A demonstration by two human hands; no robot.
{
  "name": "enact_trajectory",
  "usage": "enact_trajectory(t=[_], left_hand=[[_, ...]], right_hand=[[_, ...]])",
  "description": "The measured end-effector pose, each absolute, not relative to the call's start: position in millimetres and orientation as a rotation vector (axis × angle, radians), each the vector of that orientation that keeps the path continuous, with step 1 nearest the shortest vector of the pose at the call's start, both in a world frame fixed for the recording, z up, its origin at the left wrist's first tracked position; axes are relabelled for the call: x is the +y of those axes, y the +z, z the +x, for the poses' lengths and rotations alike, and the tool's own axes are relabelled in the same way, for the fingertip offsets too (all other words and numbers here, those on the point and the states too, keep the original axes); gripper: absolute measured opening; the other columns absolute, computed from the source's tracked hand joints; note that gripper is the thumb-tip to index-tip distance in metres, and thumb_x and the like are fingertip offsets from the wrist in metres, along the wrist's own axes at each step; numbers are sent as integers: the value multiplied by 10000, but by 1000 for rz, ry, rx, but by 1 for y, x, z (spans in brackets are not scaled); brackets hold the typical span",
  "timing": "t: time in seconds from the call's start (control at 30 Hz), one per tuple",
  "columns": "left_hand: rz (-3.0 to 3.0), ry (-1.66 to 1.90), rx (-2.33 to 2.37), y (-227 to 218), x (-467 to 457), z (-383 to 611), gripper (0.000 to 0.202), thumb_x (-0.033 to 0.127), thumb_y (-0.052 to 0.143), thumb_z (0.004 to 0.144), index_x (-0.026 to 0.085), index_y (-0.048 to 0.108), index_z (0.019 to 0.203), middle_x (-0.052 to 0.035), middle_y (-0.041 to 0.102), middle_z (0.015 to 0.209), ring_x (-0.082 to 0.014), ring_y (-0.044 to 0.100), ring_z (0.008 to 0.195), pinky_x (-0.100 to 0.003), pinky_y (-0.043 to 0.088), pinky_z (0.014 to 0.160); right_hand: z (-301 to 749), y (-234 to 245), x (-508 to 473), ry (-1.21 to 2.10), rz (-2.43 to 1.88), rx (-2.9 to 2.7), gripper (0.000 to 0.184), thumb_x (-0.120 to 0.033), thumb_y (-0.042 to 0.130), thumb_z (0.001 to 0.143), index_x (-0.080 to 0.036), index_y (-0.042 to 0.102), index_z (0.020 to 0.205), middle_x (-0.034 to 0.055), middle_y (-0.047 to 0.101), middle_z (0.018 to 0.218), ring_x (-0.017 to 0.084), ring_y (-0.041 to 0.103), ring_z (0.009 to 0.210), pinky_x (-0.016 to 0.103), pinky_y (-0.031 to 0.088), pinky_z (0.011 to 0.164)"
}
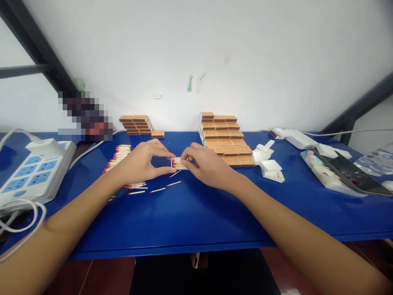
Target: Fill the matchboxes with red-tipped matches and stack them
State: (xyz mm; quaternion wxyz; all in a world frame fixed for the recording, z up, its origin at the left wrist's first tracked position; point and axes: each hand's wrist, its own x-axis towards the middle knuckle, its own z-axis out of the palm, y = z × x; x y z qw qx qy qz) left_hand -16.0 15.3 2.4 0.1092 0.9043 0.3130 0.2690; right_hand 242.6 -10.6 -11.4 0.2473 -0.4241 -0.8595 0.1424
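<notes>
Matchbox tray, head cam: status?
Left hand and right hand both pinching matchbox tray, red-tipped matches inside. Loose matches on blue table beside it. Nothing blocking.

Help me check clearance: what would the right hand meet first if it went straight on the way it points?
The right hand points left at the match tray it touches; beyond that, probably the left hand.

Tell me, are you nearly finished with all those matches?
Looks done: brown boxes stacked at the back. In hand: the left hand and right hand hold a small tray with matches in it. Left: a pile of loose matches and some empty white trays.
</notes>
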Motion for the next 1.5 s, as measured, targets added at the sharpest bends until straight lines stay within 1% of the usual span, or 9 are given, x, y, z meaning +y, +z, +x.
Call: enact_trajectory(t=[0.1, 0.2, 0.47, 0.63, 0.73, 0.9, 1.07, 1.23, 1.5], left_hand=[[2669, 821, 898, 1, 17, -17, 318, 489, 885, 912, 281, 891, 1153, -58, 867, 1083, -278, 752, 1026, -446, 584, 981], [2682, 824, 884, 1, 17, -17, 309, 479, 890, 913, 277, 888, 1148, -54, 867, 1074, -272, 755, 1011, -431, 588, 945], [2697, 776, 882, 0, 17, -17, 308, 434, 899, 908, 276, 880, 1171, -52, 865, 1092, -273, 752, 1042, -420, 590, 921], [2698, 776, 845, 0, 15, -15, 261, 422, 884, 922, 282, 880, 1143, -45, 863, 1075, -261, 751, 1016, -406, 590, 902], [2707, 760, 861, 1, 16, -16, 264, 455, 869, 932, 284, 881, 1132, -46, 861, 1075, -261, 749, 1016, -404, 589, 908], [2732, 773, 1058, 4, 25, -25, 365, 545, 831, 934, 248, 884, 1139, -86, 854, 1083, -294, 743, 1015, -440, 574, 926], [2759, 751, 1195, 7, 33, -34, 435, 581, 801, 930, 226, 877, 1170, -104, 853, 1080, -308, 728, 1018, -438, 554, 914], [2776, 714, 1232, 6, 34, -36, 454, 603, 766, 940, 222, 879, 1159, -110, 850, 1088, -319, 727, 1021, -450, 548, 918], [2760, 694, 1237, 3, 37, -37, 468, 623, 764, 931, 238, 876, 1172, -104, 847, 1101, -315, 727, 1039, -449, 555, 944]], right_hand=[[241, -11, -12, 419, -1110, -2349, 194, -196, 515, 1118, -189, 708, 1099, 52, 614, 1042, 177, 573, 880, 321, 410, 812], [240, -11, -13, 443, -1095, -2341, 174, -219, 547, 1120, -190, 718, 1126, 47, 610, 1050, 172, 572, 878, 315, 409, 811], [244, -12, -10, 431, -1131, -2357, 138, -271, 610, 1106, -192, 708, 1051, 50, 606, 1070, 166, 567, 866, 309, 399, 805], [244, -14, -11, 429, -1060, -2365, 146, -284, 601, 1113, -203, 721, 1102, 42, 593, 1074, 158, 556, 845, 304, 397, 796], [243, -14, -10, 437, -1029, -2357, 167, -295, 597, 1118, -204, 735, 1101, 38, 587, 1059, 155, 556, 843, 302, 397, 791], [242, -12, -9, 345, -1039, -2312, 124, -228, 601, 1100, -187, 715, 1074, 34, 595, 1014, 157, 534, 823, 302, 379, 766], [235, -18, -12, 479, -1123, -2409, 20, -191, 676, 1060, -188, 693, 1051, 48, 617, 1074, 171, 584, 915, 306, 424, 828], [228, -18, -15, 601, -1164, -2455, 160, -224, 630, 1102, -186, 638, 947, 56, 639, 1018, 193, 598, 963, 324, 448, 869], [231, -9, -26, 678, -1071, -2511, 116, -208, 651, 1083, -185, 655, 970, 57, 649, 1031, 190, 593, 949, 327, 447, 865]])
